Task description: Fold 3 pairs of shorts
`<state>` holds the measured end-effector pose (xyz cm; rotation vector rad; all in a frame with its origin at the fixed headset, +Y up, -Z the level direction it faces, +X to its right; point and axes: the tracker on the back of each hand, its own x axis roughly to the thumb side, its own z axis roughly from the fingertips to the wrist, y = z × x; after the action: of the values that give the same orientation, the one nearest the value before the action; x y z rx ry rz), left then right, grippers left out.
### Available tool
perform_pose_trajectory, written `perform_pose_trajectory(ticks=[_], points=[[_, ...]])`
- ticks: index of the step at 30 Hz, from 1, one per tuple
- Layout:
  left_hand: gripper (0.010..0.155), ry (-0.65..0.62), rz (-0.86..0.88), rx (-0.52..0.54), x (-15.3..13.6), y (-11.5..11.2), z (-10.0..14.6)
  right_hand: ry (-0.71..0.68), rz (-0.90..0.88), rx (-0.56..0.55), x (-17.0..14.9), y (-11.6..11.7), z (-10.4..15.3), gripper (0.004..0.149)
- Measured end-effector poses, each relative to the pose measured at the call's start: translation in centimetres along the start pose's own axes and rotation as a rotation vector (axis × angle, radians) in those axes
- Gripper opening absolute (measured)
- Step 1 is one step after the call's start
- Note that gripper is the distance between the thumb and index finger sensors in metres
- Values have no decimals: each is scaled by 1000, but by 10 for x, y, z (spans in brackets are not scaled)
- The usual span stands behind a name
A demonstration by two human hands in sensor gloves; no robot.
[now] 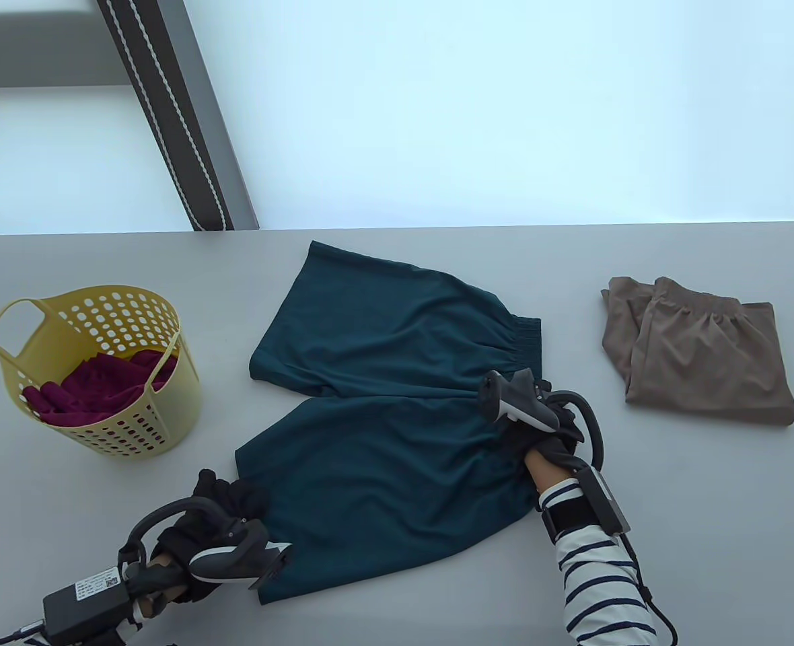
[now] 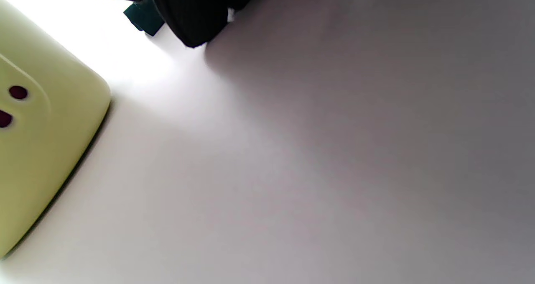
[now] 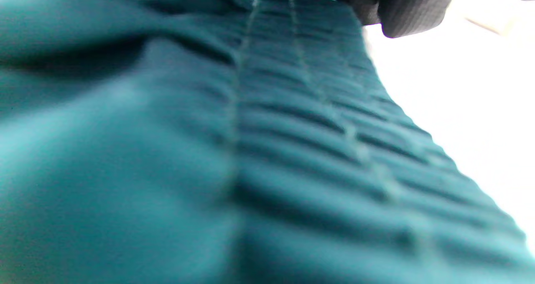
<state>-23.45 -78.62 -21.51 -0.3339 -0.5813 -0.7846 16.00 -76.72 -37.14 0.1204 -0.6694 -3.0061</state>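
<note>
Dark teal shorts lie spread flat on the grey table, legs pointing left, elastic waistband on the right. My left hand pinches the hem corner of the near leg; the left wrist view shows a scrap of teal cloth between the black gloved fingers. My right hand grips the near end of the waistband, its fingers hidden under the tracker. In the right wrist view the ribbed waistband fills the frame below one fingertip. Brown shorts lie folded at the right.
A yellow perforated basket stands at the left, its wall close to my left hand, with maroon shorts inside. The table's far edge runs just behind the teal shorts. Bare table shows between the teal and brown shorts.
</note>
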Motion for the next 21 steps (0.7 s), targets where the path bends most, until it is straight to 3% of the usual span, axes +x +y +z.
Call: perform_pose_trajectory(ticks=[3, 5, 9, 12, 16, 21], points=[[73, -3, -9, 15, 0, 1, 0, 11, -157, -36, -21, -7, 13, 80], [72, -1, 2, 32, -2, 2, 0, -45, -158, -83, -29, -11, 26, 79], [68, 2, 8, 71, -8, 5, -3, -265, -25, -87, -30, -3, 63, 76], [64, -1, 37, 111, -16, 5, -6, -327, 158, -24, -24, 17, 93, 75], [58, 11, 87, 138, -24, 5, -9, -349, 374, 49, -18, 43, 110, 71], [47, 21, 73, 206, -25, 4, -3, -412, 596, -264, -4, 52, 130, 60]])
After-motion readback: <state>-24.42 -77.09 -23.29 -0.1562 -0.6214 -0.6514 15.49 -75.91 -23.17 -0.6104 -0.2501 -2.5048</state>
